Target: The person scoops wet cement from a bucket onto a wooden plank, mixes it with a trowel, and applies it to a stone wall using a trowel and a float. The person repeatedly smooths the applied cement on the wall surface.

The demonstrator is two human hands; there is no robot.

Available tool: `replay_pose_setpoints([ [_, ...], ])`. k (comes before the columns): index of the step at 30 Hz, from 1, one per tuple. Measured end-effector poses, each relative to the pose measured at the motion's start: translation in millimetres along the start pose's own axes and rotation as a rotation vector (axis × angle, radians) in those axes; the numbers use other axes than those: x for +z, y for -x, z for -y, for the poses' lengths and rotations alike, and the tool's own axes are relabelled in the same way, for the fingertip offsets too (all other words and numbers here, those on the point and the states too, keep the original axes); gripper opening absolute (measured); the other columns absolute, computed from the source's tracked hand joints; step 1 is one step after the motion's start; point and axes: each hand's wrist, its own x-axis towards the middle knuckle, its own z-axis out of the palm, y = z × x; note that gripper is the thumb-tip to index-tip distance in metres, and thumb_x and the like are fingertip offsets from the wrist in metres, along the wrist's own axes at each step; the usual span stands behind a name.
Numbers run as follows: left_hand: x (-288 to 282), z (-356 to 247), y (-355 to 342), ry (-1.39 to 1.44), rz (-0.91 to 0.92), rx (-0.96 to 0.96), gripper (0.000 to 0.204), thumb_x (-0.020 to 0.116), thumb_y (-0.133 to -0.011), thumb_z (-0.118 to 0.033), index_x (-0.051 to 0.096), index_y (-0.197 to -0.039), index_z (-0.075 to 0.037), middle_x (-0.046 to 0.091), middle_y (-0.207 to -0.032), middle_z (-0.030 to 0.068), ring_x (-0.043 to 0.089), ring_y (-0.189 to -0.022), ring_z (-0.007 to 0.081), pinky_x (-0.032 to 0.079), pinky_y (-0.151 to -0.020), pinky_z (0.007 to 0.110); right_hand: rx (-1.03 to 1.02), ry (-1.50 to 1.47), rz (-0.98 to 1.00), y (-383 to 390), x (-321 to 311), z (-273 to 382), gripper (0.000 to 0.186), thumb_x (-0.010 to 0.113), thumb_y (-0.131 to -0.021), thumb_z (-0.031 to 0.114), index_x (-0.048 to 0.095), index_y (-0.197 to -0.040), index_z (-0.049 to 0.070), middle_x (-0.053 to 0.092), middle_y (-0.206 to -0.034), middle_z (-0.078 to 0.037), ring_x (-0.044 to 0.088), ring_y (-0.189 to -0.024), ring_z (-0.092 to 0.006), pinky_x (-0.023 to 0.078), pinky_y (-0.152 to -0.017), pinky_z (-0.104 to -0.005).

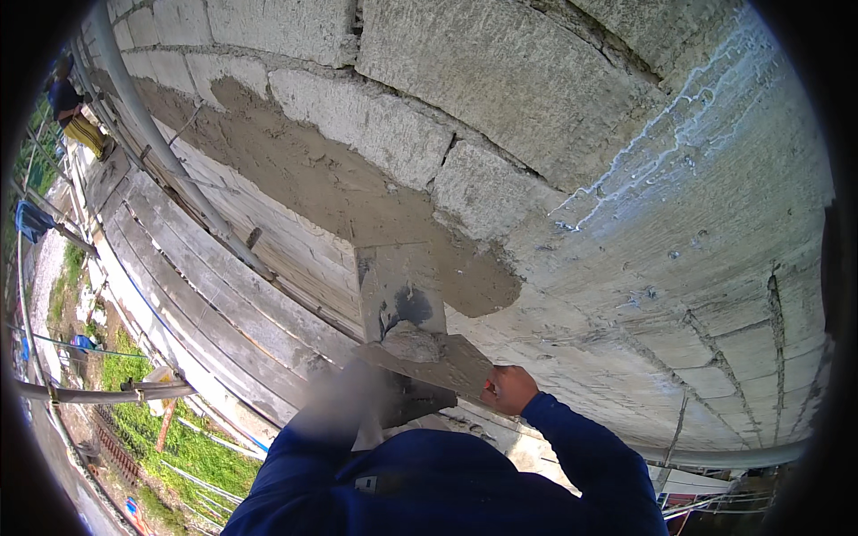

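Note:
At the lower middle, my right hand (pixel 509 390) is closed round the end of a flat, mortar-smeared trowel (pixel 456 364); a bit of orange-red shows between the fingers. My left hand (pixel 344 393) is smeared by motion beside the trowel's left end, so its fingers cannot be made out. Just beyond the trowel stands a grey rectangular board (pixel 402 286) with a dark smudge. A lump of wet mortar (pixel 411 341) sits where board and trowel meet. Ahead, a band of fresh brown mortar (pixel 331 179) covers part of the block wall (pixel 500 80).
Scaffold planks (pixel 214 259) run along the wall's left side, with a metal pole (pixel 170 152) slanting over them. A dark object (pixel 418 402) lies below the trowel. Another person (pixel 76 112) is at the far upper left. Grass (pixel 206 456) shows below the planks.

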Motion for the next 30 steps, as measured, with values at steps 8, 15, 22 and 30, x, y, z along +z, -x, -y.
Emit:
replay_pose_setpoints([
  [8, -106, 10, 82, 0.086, -0.061, 0.008, 0.047, 0.044, -0.103, -0.035, 0.055, -0.133, -0.001, 0.065, -0.125, 0.0152, 0.063, -0.113, 0.0317, 0.051, -0.101, 0.044, 0.341, -0.234, -0.411, -27, -8, -55, 0.028, 0.068, -0.085, 0.024, 0.055, -0.079, -0.001, 0.062, -0.070, -0.024, 0.061, -0.068, -0.0448, 0.047, -0.064, -0.0492],
  [15, -141, -69, 133, 0.335, -0.264, 0.186, 0.046, 0.043, -0.103, -0.035, 0.057, -0.131, -0.001, 0.066, -0.123, 0.0151, 0.063, -0.112, 0.0314, 0.051, -0.100, 0.045, 0.422, 0.078, -0.049, -44, -2, -90, 0.029, 0.065, -0.085, 0.028, 0.062, -0.099, 0.003, 0.068, -0.083, -0.024, 0.068, -0.083, -0.0423, 0.054, -0.074, -0.0510],
  [22, -189, -118, 170, 0.154, -0.298, 0.235, 0.047, 0.045, -0.103, -0.039, 0.058, -0.132, -0.005, 0.066, -0.124, 0.0132, 0.063, -0.112, 0.0319, 0.050, -0.101, 0.046, 0.554, 0.143, -0.059, -98, -21, -44, 0.031, 0.061, -0.087, 0.030, 0.063, -0.107, 0.005, 0.070, -0.095, -0.024, 0.068, -0.090, -0.0434, 0.055, -0.082, -0.0529],
  [30, -257, -137, 137, 0.158, -0.271, 0.166, 0.049, 0.043, -0.102, -0.043, 0.058, -0.132, -0.007, 0.065, -0.126, 0.0128, 0.062, -0.114, 0.0334, 0.049, -0.102, 0.049, 0.460, -0.009, -0.150, -148, -154, 26, 0.036, 0.071, -0.082, 0.030, 0.067, -0.104, 0.001, 0.070, -0.095, -0.022, 0.067, -0.091, -0.0408, 0.053, -0.084, -0.0441],
])
